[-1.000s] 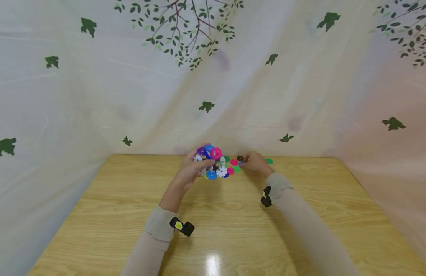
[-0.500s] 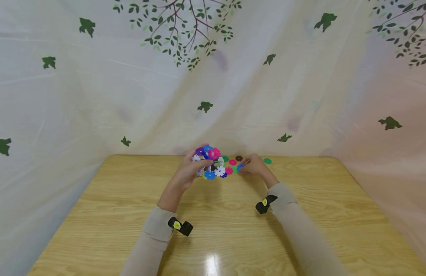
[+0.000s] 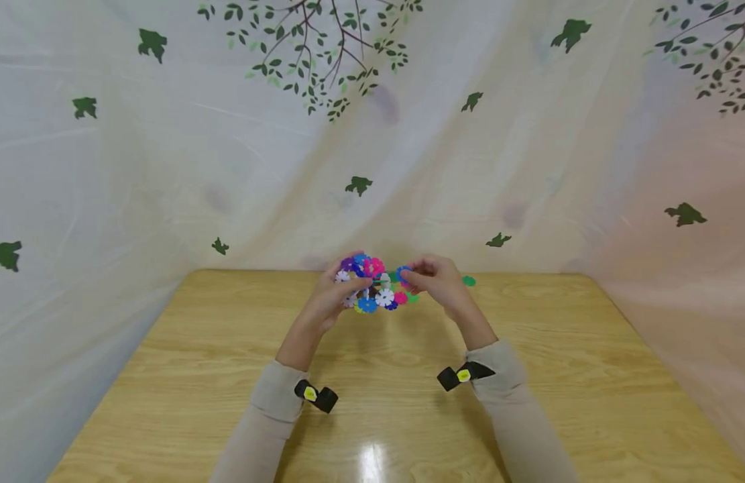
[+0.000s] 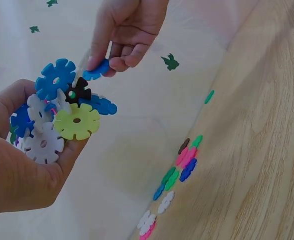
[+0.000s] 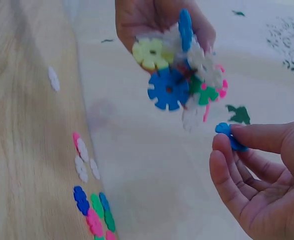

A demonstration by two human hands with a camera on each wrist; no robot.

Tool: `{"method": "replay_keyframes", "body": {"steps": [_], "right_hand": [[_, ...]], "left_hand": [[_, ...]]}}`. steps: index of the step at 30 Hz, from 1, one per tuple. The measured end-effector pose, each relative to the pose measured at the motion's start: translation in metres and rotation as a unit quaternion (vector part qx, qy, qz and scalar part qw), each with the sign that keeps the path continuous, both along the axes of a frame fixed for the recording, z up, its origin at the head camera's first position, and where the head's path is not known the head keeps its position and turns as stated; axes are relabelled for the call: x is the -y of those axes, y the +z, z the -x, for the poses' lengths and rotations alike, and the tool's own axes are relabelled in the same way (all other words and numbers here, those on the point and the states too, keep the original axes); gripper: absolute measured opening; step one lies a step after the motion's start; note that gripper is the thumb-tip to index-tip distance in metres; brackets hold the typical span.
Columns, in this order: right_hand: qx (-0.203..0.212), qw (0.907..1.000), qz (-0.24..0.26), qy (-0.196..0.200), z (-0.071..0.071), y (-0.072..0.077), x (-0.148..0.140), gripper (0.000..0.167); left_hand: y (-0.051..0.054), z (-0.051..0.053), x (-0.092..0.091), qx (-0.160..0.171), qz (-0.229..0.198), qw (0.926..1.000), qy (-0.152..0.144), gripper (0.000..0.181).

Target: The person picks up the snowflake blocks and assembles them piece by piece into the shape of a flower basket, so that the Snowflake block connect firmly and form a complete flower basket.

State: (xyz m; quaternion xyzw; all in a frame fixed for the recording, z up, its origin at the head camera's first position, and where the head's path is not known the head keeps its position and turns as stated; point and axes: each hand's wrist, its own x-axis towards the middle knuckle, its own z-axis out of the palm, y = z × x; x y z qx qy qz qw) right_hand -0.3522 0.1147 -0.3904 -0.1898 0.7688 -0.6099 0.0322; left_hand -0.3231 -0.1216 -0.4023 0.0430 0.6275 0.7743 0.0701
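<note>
A cluster of interlocking flower-shaped plastic discs (image 3: 367,305) sits in my left hand (image 3: 322,303), whose thumb and fingers grip it from the left above the table. Blue, white, pink, purple, brown and green pieces make it up, and a yellow disc (image 4: 68,124) shows on it in the left wrist view. To the right of the cluster, my right hand (image 3: 446,287) pinches a single blue disc (image 5: 223,129) between thumb and fingertips. In the right wrist view a gap separates this disc from the cluster. Part of the cluster is hidden behind the left hand.
Several loose discs lie flat along the far part of the wooden table (image 3: 372,376), among them a dark blue disc (image 4: 188,170) and a pink disc (image 5: 94,222). A lone green disc (image 3: 469,281) lies beyond the right hand. A printed cloth (image 3: 275,168) hangs behind the table.
My right hand has lifted the blue disc from among the loose pieces and moved it left and up toward the cluster. The left hand keeps its grip, nearly still.
</note>
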Motion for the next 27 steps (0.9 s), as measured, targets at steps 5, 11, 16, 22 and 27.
{"method": "replay_keyframes", "body": {"steps": [5, 11, 16, 22, 27], "right_hand": [[-0.037, 0.9992, 0.006, -0.015, -0.009, 0.0, 0.012, 0.021], [-0.075, 0.9964, 0.02, -0.035, -0.014, -0.002, 0.021, 0.019], [-0.092, 0.9941, 0.029, -0.051, -0.016, -0.004, 0.026, 0.017], [-0.121, 0.99, 0.046, -0.056, -0.02, -0.004, 0.029, 0.016], [-0.15, 0.986, 0.053, -0.05, -0.023, -0.004, 0.032, 0.014]], "left_hand": [[0.0, 0.0, -0.001, -0.004, 0.01, 0.9998, 0.013, 0.067], [-0.001, -0.001, -0.006, -0.012, 0.013, 0.9994, 0.03, 0.067], [-0.002, -0.001, -0.011, -0.015, 0.017, 0.9985, 0.05, 0.068], [-0.001, -0.004, -0.015, -0.031, 0.029, 0.9969, 0.066, 0.07], [0.001, -0.007, -0.017, -0.04, 0.032, 0.9962, 0.07, 0.072]]}}
